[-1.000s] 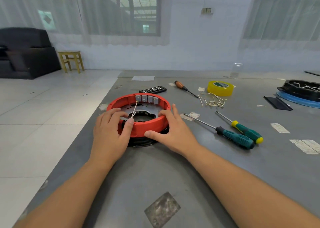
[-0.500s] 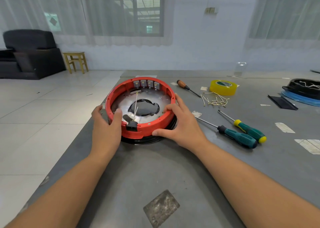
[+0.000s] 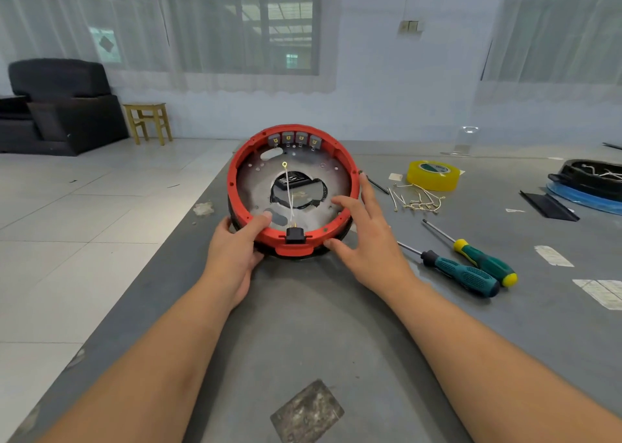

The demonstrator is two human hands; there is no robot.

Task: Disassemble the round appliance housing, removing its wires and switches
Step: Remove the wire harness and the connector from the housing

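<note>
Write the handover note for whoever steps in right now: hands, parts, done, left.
Left hand grips the near-left rim of the red housing, tilted up toward the camera, near edge on the grey table.
Right hand is open, fingers against the right rim.
Done: a pile of removed wires lies right of the housing.
Left: one white wire running to the black plug, and four grey switches on the far rim.
Two green screwdrivers lie to the right.

Round red housing (image 3: 235,187) tilted up, white wire (image 3: 288,192) inside.
</note>
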